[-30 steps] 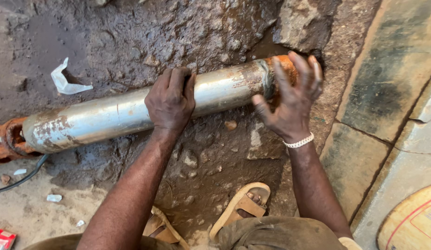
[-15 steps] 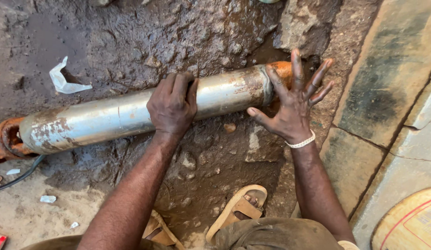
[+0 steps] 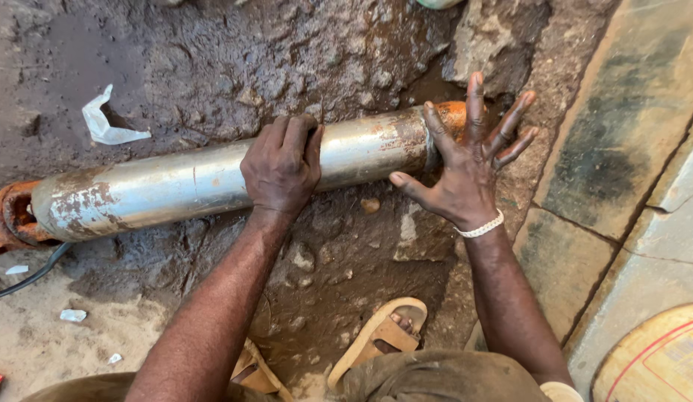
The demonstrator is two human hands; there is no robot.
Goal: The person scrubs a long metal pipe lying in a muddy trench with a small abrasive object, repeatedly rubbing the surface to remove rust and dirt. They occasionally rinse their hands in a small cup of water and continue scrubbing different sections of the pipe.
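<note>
Left hand [image 3: 281,165] curls over the top of the long steel cylinder [image 3: 212,179], fingers pressed together and gripping it near its middle. Right hand [image 3: 465,167] is spread wide, fingers splayed, its palm apparently against the cylinder's orange-rusted end [image 3: 454,115]. This cylinder lies across wet muddy ground [image 3: 212,52]; beyond it sits a torn white scrap [image 3: 106,123].

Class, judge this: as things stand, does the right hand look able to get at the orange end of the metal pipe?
Probably yes. The right hand is spread open just over the orange end of the metal pipe, and nothing lies between them.
</note>
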